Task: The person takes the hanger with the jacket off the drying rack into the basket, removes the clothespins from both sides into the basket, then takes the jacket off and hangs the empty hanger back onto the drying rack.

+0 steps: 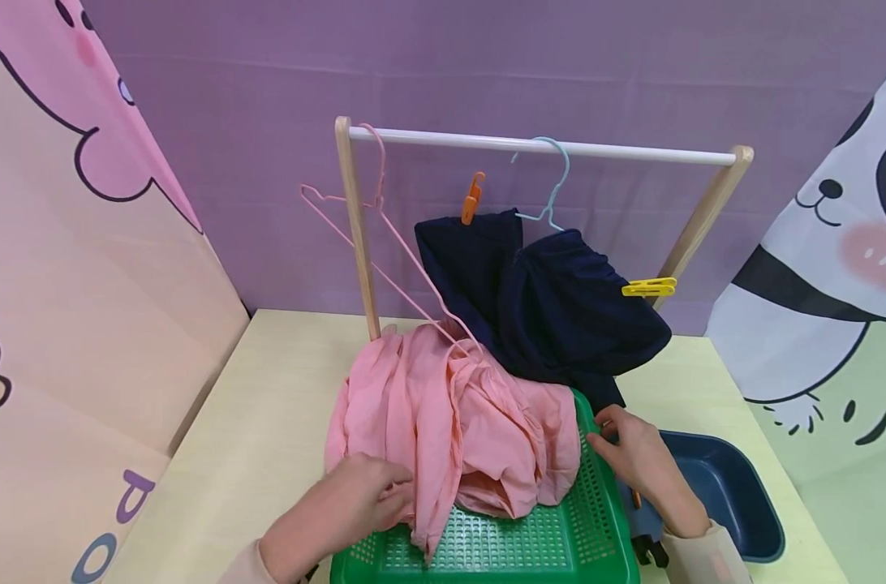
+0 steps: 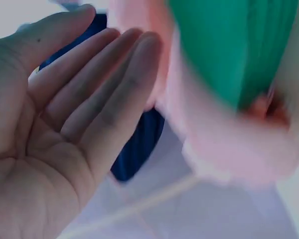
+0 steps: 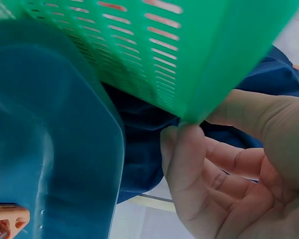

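Note:
A bundled pink garment (image 1: 406, 405) lies in and over a green perforated basket (image 1: 604, 527) on the table. My left hand (image 1: 363, 495) is at the garment's near left side; in the left wrist view its fingers (image 2: 109, 94) are nearly straight and hold nothing. At the basket's far right corner, my right hand (image 1: 636, 454) pinches the rim between thumb and fingers, as the right wrist view shows. A pink hanger (image 1: 414, 259) hooks on the rail's left end, its lower bar resting against the garment. Whether the bar goes inside the cloth is hidden.
A white rail (image 1: 633, 152) on wooden posts spans the back. Dark navy clothing (image 1: 560, 308) hangs there on a light blue hanger (image 1: 552, 199), with an orange clip (image 1: 472, 199) and a yellow clip (image 1: 649, 287). Right of the basket sits a dark blue tub (image 1: 742, 495).

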Demonstrator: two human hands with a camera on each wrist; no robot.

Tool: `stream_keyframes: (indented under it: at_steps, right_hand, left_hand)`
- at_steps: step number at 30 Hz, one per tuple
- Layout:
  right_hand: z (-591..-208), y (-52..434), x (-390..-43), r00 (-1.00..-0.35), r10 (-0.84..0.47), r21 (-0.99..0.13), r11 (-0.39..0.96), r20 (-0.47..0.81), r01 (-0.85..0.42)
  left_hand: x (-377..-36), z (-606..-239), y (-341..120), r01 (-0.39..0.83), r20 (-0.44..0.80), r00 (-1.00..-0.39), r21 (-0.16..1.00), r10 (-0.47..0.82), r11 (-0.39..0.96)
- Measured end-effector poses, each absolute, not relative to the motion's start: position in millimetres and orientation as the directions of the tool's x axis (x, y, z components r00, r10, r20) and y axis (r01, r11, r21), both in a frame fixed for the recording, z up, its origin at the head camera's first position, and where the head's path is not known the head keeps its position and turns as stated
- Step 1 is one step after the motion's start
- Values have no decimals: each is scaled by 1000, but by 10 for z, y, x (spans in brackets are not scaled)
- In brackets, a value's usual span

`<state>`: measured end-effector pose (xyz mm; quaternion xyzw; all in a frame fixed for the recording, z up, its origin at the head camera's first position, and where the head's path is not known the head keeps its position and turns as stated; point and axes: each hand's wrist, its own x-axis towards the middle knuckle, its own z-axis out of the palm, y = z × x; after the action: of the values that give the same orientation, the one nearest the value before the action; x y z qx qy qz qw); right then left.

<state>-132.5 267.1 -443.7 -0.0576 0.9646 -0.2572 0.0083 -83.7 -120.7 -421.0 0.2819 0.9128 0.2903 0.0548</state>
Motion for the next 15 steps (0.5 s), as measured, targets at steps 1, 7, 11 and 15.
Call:
stream_keyframes:
  at_steps: [1, 7, 11, 15]
  right_hand:
    - [-4436, 2671, -1325, -993, -114, -496, 862, 14, -106]
    - [-4425, 2678, -1329, -994, -106, -491, 866, 6, -96]
    - [-4427, 2679, -1328, -995, -102, -493, 865, 3, -90]
    - [-4436, 2664, -1328, -994, -108, -496, 864, -3, -92]
  left_hand:
    - [-887, -4155, -1248, 471, 84, -852, 554, 516, 687]
    - [-1428, -4045, -1569, 378, 199, -925, 569, 324, 730]
    - [-1865, -4139, -1763, 290, 142, -956, 589, 257, 754]
    - [-2154, -4277, -1887, 159, -38, -973, 611, 229, 776]
